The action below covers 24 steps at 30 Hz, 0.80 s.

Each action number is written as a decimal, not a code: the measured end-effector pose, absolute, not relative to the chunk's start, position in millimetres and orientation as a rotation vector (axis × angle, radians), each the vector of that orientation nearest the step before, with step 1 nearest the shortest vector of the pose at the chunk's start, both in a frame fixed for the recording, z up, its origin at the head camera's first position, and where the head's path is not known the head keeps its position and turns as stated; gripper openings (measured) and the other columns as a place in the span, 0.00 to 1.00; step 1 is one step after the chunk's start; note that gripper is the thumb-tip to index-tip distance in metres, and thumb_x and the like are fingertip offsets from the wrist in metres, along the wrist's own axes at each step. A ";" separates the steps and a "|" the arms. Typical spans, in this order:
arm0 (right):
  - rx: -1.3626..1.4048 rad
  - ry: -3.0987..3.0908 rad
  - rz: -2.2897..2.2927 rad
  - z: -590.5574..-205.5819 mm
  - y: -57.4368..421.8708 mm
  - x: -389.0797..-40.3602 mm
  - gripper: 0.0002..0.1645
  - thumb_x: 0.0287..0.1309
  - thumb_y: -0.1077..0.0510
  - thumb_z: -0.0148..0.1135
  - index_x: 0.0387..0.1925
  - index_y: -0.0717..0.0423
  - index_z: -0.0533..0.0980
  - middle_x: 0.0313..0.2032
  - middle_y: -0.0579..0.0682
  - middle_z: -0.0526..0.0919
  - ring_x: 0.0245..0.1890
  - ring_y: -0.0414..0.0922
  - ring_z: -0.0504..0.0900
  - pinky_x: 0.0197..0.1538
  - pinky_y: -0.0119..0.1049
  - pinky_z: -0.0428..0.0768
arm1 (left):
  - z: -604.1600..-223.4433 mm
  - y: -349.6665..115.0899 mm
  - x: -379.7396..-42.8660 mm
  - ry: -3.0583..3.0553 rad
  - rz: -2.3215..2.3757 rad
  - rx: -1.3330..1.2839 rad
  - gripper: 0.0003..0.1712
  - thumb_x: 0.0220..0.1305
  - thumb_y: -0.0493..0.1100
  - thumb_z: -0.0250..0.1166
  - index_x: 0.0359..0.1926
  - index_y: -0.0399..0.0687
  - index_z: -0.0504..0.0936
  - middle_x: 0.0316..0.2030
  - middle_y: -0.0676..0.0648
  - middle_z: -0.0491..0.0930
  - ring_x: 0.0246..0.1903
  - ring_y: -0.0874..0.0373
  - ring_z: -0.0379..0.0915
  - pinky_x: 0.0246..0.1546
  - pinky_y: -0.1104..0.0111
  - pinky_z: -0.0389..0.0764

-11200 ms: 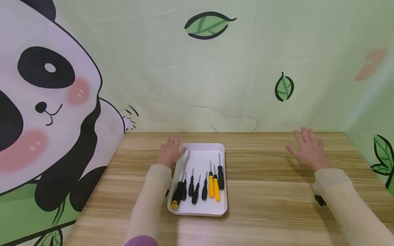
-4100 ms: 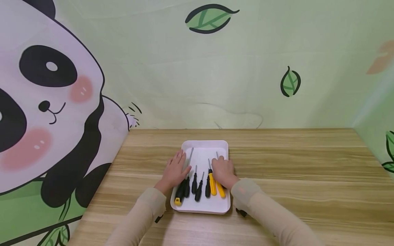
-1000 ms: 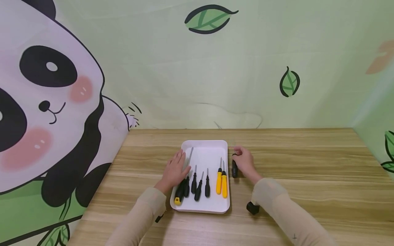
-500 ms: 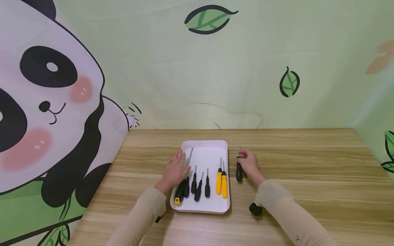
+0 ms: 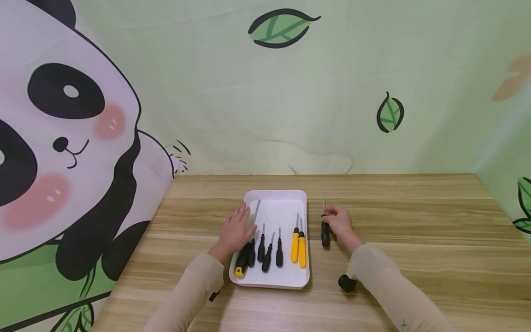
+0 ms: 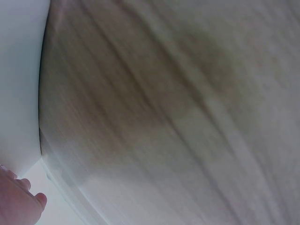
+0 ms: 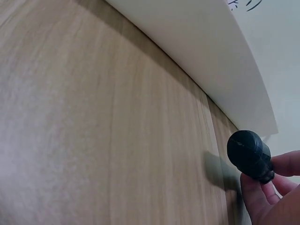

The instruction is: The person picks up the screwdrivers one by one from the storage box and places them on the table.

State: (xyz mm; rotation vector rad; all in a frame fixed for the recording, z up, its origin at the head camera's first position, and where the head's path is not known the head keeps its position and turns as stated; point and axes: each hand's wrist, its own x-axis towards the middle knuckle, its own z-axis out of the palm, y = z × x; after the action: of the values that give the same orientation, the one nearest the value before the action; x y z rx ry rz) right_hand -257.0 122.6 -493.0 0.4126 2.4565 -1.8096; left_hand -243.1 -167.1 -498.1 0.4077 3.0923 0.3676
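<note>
In the head view, a white tray (image 5: 274, 281) holds several screwdrivers. At its left lies a large black screwdriver with a yellow handle end (image 5: 239, 271); several smaller black screwdrivers (image 5: 280, 253) are spread beside it. Two yellow screwdrivers (image 5: 302, 251) lie side by side at the right. My left hand (image 5: 233, 233) rests over the tray's left rim, fingers extended. Right of the tray, my right hand (image 5: 339, 225) pinches a black screwdriver (image 5: 325, 235) near the top of its handle, shaft pointing away from me. The right wrist view shows its rounded handle end (image 7: 246, 150) between thumb and fingers.
A wooden table (image 5: 415, 221) extends to the right of the tray and in front of it. Behind it hangs a pale green backdrop (image 5: 315, 115) with a panda and leaves. A black wrist device (image 5: 347, 283) hangs below the right sleeve.
My right hand has taken the black screwdriver out of the tray and moved it right, drifting slightly further right lately. The yellow screwdrivers have shifted right in the tray. My left hand stays put lately.
</note>
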 end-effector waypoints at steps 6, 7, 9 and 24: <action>0.454 2.395 -1.816 -492.1 125.4 -256.4 0.21 0.46 0.72 0.53 0.47 0.71 0.71 0.44 0.64 0.75 0.43 0.48 0.72 0.39 0.27 0.71 | -499.1 -167.7 -243.0 3.093 0.362 0.407 0.37 0.63 0.56 0.46 0.66 0.40 0.52 0.68 0.42 0.45 0.67 0.48 0.41 0.61 0.51 0.54; 0.461 2.392 -1.814 -491.8 125.8 -256.3 0.21 0.45 0.72 0.54 0.47 0.71 0.71 0.44 0.63 0.75 0.42 0.48 0.72 0.38 0.26 0.71 | -499.2 -167.8 -243.0 3.094 0.365 0.409 0.37 0.63 0.56 0.46 0.66 0.40 0.52 0.68 0.42 0.45 0.67 0.48 0.41 0.61 0.50 0.54; 0.472 2.387 -1.811 -490.9 126.3 -255.8 0.22 0.45 0.72 0.54 0.46 0.71 0.71 0.43 0.62 0.75 0.41 0.47 0.72 0.35 0.25 0.70 | -499.0 -168.2 -242.9 3.095 0.368 0.411 0.37 0.63 0.56 0.46 0.66 0.40 0.52 0.68 0.42 0.45 0.67 0.48 0.42 0.61 0.50 0.54; 0.403 2.639 -1.575 -491.3 128.5 -256.7 0.17 0.41 0.70 0.57 0.40 0.69 0.74 0.38 0.62 0.77 0.38 0.52 0.75 0.41 0.37 0.73 | -500.8 -168.2 -244.4 3.091 0.347 0.409 0.37 0.63 0.57 0.46 0.66 0.41 0.51 0.68 0.43 0.45 0.67 0.49 0.41 0.61 0.51 0.54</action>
State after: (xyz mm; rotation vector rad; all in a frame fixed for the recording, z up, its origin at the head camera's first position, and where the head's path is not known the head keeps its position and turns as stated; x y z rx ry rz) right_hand -256.7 128.5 -491.3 0.4033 2.6390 -1.5750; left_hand -244.4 -168.2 -500.8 0.4086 3.0911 0.3468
